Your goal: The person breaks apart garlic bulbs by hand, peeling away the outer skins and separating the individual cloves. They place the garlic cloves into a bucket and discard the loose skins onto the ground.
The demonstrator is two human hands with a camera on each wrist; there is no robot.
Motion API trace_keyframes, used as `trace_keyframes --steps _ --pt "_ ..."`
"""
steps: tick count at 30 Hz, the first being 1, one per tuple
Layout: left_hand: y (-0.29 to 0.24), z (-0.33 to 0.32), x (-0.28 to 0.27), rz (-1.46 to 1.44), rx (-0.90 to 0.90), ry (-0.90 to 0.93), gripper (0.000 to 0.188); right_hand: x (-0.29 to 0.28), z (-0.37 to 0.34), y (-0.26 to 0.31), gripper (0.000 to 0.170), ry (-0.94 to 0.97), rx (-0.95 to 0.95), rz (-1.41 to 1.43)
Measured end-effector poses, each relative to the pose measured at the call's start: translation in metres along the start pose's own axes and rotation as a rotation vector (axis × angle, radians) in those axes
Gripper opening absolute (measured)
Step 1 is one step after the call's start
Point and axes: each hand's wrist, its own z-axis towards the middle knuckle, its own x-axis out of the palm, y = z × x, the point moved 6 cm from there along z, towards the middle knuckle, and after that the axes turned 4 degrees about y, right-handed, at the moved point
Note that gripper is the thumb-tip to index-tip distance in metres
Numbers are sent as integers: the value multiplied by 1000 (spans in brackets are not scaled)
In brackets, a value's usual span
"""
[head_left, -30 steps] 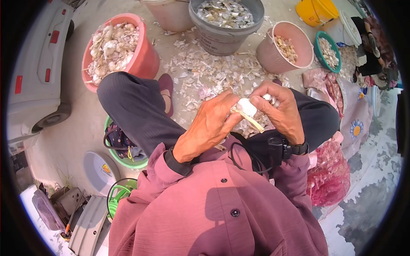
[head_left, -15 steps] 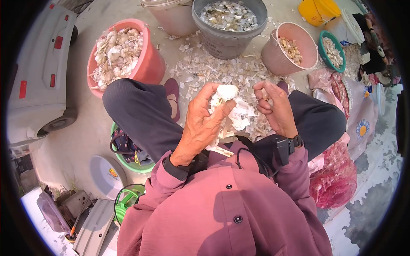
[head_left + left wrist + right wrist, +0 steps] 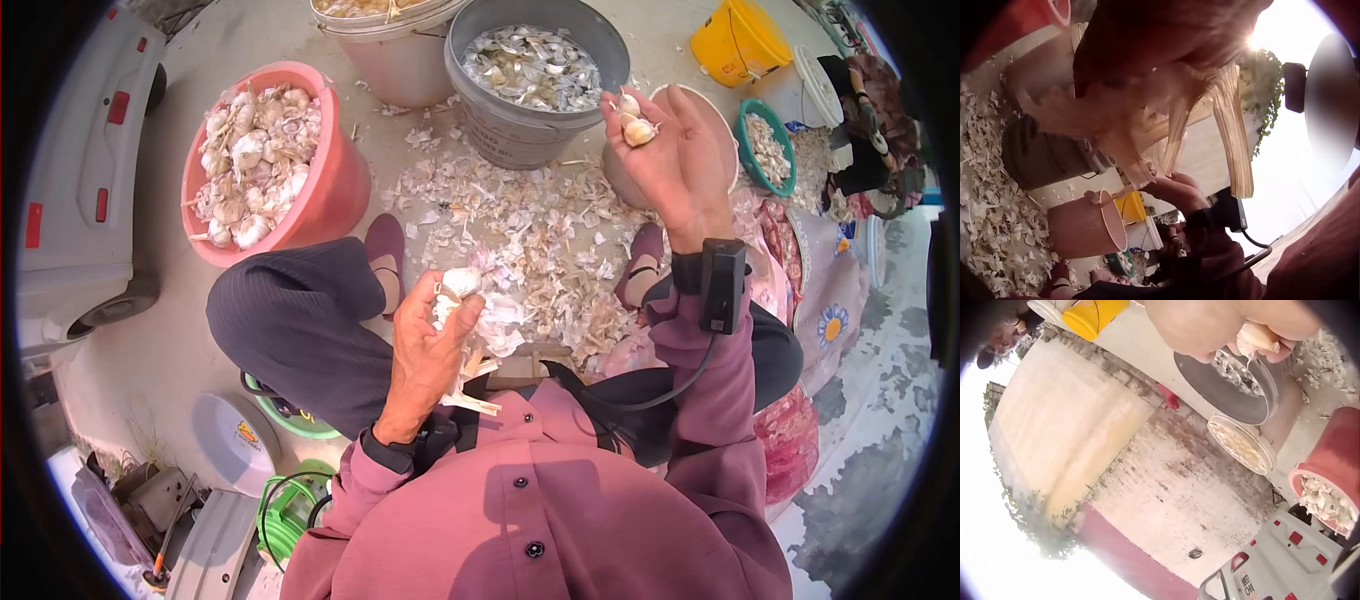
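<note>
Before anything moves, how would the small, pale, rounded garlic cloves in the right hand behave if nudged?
The garlic cloves may roll or slide: they are rounded, and the right hand lies palm up. They are probably light, being small beside it. They seem firm, since their plump outlines show no sag.

Mauve shirt (image 3: pixel 420 530), black buttons (image 3: pixel 535 550), dark trousers (image 3: pixel 290 305)

your right hand (image 3: pixel 675 170) swings away from the bulb (image 3: pixel 461 281)!
out it goes, covering part of the pale pink bucket (image 3: pixel 624 182) in the head view, curled fingers loosened, cloves (image 3: pixel 637 130) now showing on them.
</note>
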Motion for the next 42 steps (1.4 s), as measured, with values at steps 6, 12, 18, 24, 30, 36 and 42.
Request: trace_keyframes --steps 6,12,18,24,30,36,42 --pt "-19 -6 -55 -168 2 -318 35 64 8 1 53 -537 31 -648" --pt "7 -6 -60 -263 -90 -277 32 -121 -10 -77 35 103 299 -942" --pt "52 -7 -34 -309 -287 -232 37 -315 -82 -165 17 -63 904 -1339" --pt "66 3 -33 -347 -411 -226 35 -330 -111 -193 66 -86 1091 -1657" --pt "80 9 -34 -298 -439 -268 32 -381 -93 -223 61 -51 869 -1981" --pt "79 12 -33 -317 -450 -309 29 -381 -79 -173 52 -270 714 -1669" --pt "83 12 -32 -297 -449 -229 28 -369 -71 -106 44 -472 641 -1796"
